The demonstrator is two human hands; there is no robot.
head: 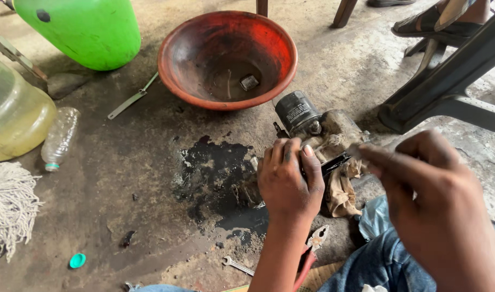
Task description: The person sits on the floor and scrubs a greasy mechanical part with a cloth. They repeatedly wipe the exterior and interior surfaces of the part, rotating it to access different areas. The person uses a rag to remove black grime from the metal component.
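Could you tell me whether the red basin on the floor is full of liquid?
No, the red basin holds only a small metal piece on its nearly dry bottom.

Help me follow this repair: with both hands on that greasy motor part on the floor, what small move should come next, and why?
Probably steady the motor part with the left hand while the right hand eases the thin dark tool in further. The left hand already grips the part's near end, and the tool's tip sits against it beside the rag.

Rough concrete floor [123, 178], grey and oil-stained — a dark plastic chair leg [447, 92] at right, in flat daylight.
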